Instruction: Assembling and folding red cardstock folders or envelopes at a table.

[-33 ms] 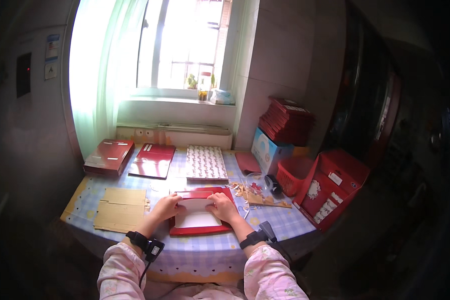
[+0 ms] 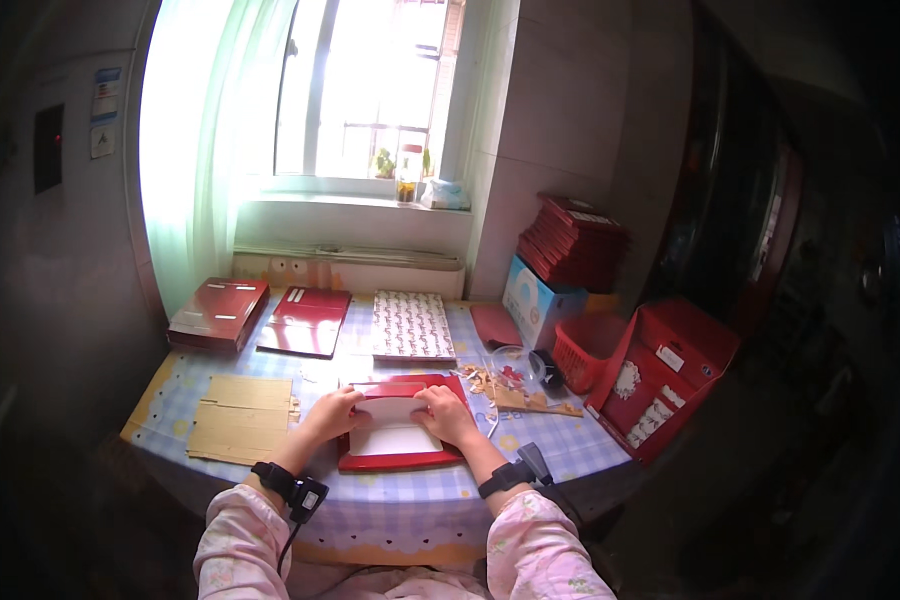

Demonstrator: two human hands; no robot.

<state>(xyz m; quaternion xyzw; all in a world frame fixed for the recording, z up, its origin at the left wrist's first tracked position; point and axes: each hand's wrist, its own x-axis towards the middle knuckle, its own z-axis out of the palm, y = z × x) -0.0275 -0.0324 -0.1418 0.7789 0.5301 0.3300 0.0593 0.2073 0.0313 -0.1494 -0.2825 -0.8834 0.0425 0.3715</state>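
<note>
In front of me lies a red cardboard piece with a white inner face, perhaps a flat box; its exact kind is unclear. My left hand pinches the far left corner of the white part, thumb on the inside. The far right corner is pinched the same way by my right hand. Between them the white panel bends up a little, and a red strip shows beyond it. More red card shows along the near edge, lying on the checked tablecloth.
Brown cardboard lies left. Behind are a red box, a red folder-like panel and a patterned sheet stack. To the right stand a clear bowl, tape roll, red basket and open red box.
</note>
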